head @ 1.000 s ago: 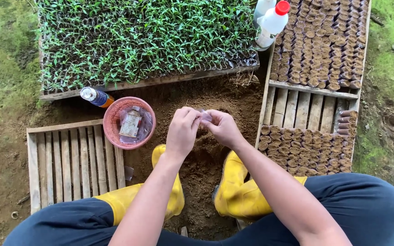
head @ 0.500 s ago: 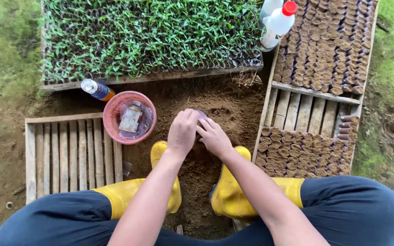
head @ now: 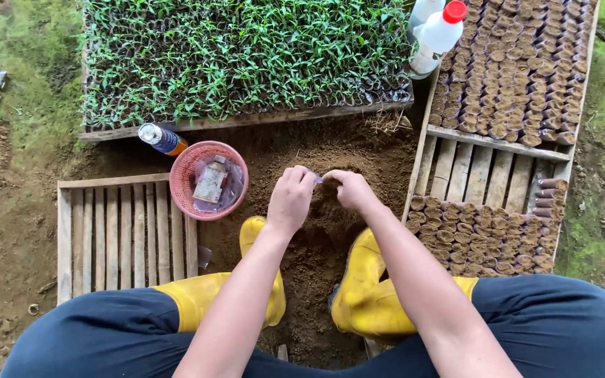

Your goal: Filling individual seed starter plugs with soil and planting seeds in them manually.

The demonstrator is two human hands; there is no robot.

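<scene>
1. The person squats over a heap of loose brown soil (head: 316, 238) on the ground, yellow boots (head: 358, 294) planted on either side of it.
2. The left hand (head: 290, 199) and the right hand (head: 350, 189) meet above the far end of the heap, fingertips pinched together on a small pale plastic sleeve (head: 318, 179) held between them. Both hands are clenched on it; how much soil it holds I cannot tell, since only a sliver shows.
3. The step in hand looks like opening or filling one seedling sleeve with soil from the heap.
4. The wooden crate (head: 488, 154) on the right holds rows of soil-filled sleeves (head: 477, 234) along its near end and packs of them at its far end, with bare slats between. A finished sleeve would likely go upright beside those near rows, touching its neighbours.
5. The next move probably calls for keeping the mouth of the sleeve open with one hand while the other scoops, then pressing the soil lightly so the thin plastic does not fold.
6. On the left lie an empty slatted crate (head: 120, 234) and a pink basket (head: 208, 180) with packets in it, a small capped bottle (head: 161, 138) just beyond it.
7. Beyond the heap stands a tray of green seedlings (head: 246, 56), with two white bottles (head: 437, 31) at its right corner.
</scene>
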